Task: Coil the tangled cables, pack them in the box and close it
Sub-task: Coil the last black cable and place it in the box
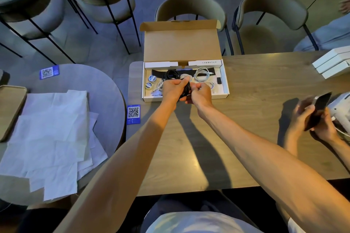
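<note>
An open cardboard box [225, 83] lies on the wooden table, its lid [180, 43] standing up at the back. Inside are a coiled white cable [202, 75], another black coil [171, 74], more white cables and small round blue-white items [151, 78]. Over the box's front edge, my left hand [171, 90] and my right hand [200, 95] both grip one coiled black cable [186, 89], held upright between them. The hands hide part of the box's middle.
Another person's hands [310, 119] hold a dark phone at the right, beside a white device. White boxes [333, 64] are stacked at the far right. A round table at the left carries white papers [51, 134] and a tray. Chairs stand behind the table.
</note>
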